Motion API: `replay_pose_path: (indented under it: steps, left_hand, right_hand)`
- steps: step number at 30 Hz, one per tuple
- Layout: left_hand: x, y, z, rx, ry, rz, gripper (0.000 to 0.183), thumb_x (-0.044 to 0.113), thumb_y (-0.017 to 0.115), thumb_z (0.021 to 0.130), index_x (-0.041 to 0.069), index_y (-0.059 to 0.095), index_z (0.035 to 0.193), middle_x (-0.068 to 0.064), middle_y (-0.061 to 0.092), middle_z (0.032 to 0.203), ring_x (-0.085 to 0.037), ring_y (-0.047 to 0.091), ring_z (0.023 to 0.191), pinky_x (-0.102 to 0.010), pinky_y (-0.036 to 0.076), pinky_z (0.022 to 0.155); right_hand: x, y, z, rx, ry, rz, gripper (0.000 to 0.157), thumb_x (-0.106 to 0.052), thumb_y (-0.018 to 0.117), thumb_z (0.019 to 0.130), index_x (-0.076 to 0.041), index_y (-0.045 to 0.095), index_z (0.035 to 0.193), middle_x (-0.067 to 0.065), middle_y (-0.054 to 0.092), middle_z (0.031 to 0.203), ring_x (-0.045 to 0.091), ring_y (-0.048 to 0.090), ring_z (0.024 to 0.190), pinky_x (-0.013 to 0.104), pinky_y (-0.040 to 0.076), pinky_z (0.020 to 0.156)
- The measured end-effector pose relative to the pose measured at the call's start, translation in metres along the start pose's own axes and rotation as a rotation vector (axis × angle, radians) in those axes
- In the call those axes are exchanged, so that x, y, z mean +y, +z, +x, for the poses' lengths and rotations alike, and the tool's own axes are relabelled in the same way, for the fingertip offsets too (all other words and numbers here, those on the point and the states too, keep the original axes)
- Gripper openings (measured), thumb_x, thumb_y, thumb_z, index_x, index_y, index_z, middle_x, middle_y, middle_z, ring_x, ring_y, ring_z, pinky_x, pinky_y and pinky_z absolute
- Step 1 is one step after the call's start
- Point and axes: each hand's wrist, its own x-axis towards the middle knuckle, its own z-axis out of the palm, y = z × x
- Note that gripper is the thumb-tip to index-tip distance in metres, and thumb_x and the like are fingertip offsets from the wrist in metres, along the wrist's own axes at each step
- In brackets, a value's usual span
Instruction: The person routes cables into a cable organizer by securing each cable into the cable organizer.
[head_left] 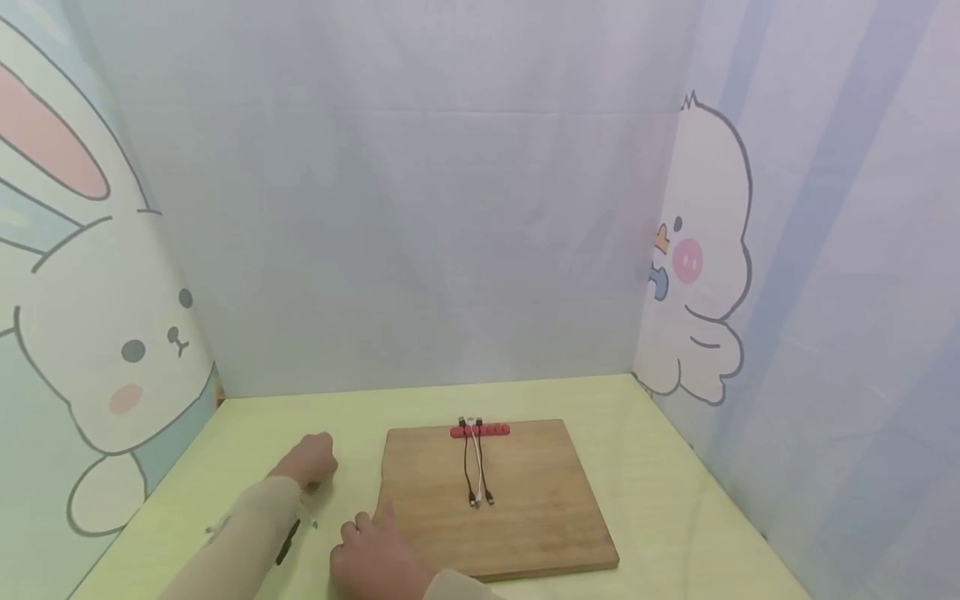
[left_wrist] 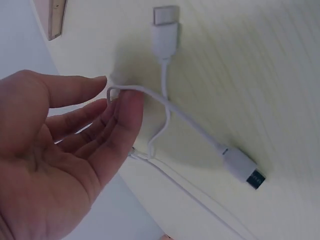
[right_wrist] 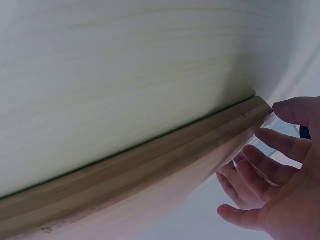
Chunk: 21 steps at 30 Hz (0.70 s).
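My left hand point(head_left: 309, 461) is over the table left of the board, its fingers curled round a white USB cable point(left_wrist: 192, 122). In the left wrist view the raised cable bends over a finger, its small dark-tipped plug pointing down right, and its larger plug point(left_wrist: 165, 40) lies on the table. My right hand point(head_left: 378, 557) is at the near left side of the wooden board point(head_left: 540, 500), fingers loosely spread by its edge. On the board, a red cable holder point(head_left: 495, 430) carries two black cables and a white one point(head_left: 475, 454).
A black connector point(head_left: 287, 542) lies on the table beside my left forearm, and a pale cable end point(head_left: 217, 527) shows on its other side. Curtains with cartoon animals point(head_left: 705, 250) stand round the pale yellow table point(head_left: 660, 475).
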Motion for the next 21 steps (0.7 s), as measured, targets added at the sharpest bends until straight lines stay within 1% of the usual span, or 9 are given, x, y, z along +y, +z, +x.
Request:
replay_pose_path:
  steps: [4,8,10,12,15,17,18,19,21]
  left_hand:
    - [0.009,-0.003,-0.005,0.001,-0.028,-0.054,0.014,-0.006,0.042,0.078,0.002,0.053,0.077,-0.003,0.044,0.057,-0.013,0.033,0.049,-0.024,0.027,0.043]
    - [0.017,-0.007,-0.008,-0.024,-0.098,-0.152,0.015,-0.004,0.046,0.072,0.002,0.059,0.075,-0.007,0.055,0.061,-0.016,0.044,0.052,-0.028,0.035,0.049]
    - [0.021,-0.009,-0.007,-0.045,-0.145,-0.204,0.014,-0.003,0.05,0.074,0.001,0.063,0.076,-0.008,0.061,0.061,-0.015,0.051,0.051,-0.028,0.039,0.05]
    - [0.024,-0.009,-0.005,-0.072,-0.185,-0.291,0.013,-0.002,0.054,0.079,-0.003,0.066,0.083,-0.01,0.066,0.065,-0.015,0.058,0.053,-0.027,0.045,0.051]
    - [0.028,-0.01,-0.002,-0.107,-0.226,-0.4,0.015,0.001,0.059,0.085,-0.009,0.067,0.093,-0.013,0.069,0.07,-0.015,0.066,0.056,-0.024,0.054,0.055]
    - [0.029,-0.01,-0.002,-0.117,-0.226,-0.456,0.017,0.002,0.059,0.088,-0.01,0.066,0.097,-0.015,0.07,0.074,-0.017,0.069,0.058,-0.026,0.057,0.058]
    - [0.029,-0.01,-0.002,-0.109,-0.216,-0.459,0.017,0.002,0.058,0.088,-0.01,0.066,0.097,-0.015,0.07,0.075,-0.017,0.069,0.059,-0.026,0.057,0.058]
    - [0.028,-0.01,-0.003,-0.08,-0.198,-0.428,0.014,0.001,0.056,0.088,-0.008,0.066,0.09,-0.012,0.068,0.07,-0.015,0.067,0.056,-0.026,0.056,0.056]
    - [0.025,-0.011,-0.005,0.004,-0.16,-0.337,0.013,0.003,0.052,0.087,-0.003,0.062,0.08,-0.007,0.062,0.064,-0.015,0.061,0.052,-0.026,0.051,0.048]
  right_hand:
    - [-0.001,-0.002,0.002,-0.029,-0.014,0.019,0.033,-0.067,0.052,0.089,-0.036,0.064,0.094,-0.013,0.055,0.089,0.009,0.045,0.079,0.043,0.044,0.088]
    - [-0.004,-0.004,0.001,-0.025,-0.018,0.013,0.04,-0.072,0.05,0.087,-0.035,0.063,0.098,-0.013,0.054,0.089,0.008,0.044,0.079,0.04,0.044,0.084]
    - [-0.006,-0.005,0.001,0.003,-0.008,-0.023,0.041,-0.071,0.048,0.088,-0.036,0.062,0.104,-0.013,0.056,0.092,0.008,0.046,0.081,0.041,0.045,0.085]
    - [-0.008,-0.005,0.002,0.013,0.007,-0.044,0.043,-0.07,0.05,0.088,-0.037,0.059,0.113,-0.013,0.058,0.097,0.007,0.049,0.086,0.043,0.046,0.088]
    - [-0.011,-0.002,0.007,-0.024,0.017,-0.033,0.053,-0.072,0.048,0.088,-0.039,0.051,0.129,-0.013,0.059,0.11,0.008,0.051,0.099,0.047,0.046,0.095]
    - [-0.013,0.001,0.01,-0.067,0.022,-0.013,0.054,-0.072,0.047,0.088,-0.041,0.048,0.134,-0.013,0.058,0.116,0.008,0.051,0.106,0.049,0.044,0.099]
    - [-0.014,0.003,0.012,-0.085,0.024,-0.001,0.057,-0.073,0.046,0.088,-0.042,0.046,0.136,-0.014,0.057,0.12,0.008,0.05,0.11,0.05,0.043,0.101]
    - [-0.015,0.005,0.013,-0.094,0.028,0.002,0.058,-0.074,0.044,0.088,-0.042,0.045,0.136,-0.014,0.056,0.122,0.008,0.05,0.112,0.051,0.043,0.103]
    - [-0.018,0.007,0.013,-0.095,0.043,-0.003,0.062,-0.079,0.042,0.085,-0.043,0.046,0.135,-0.016,0.055,0.12,0.007,0.049,0.11,0.051,0.041,0.104]
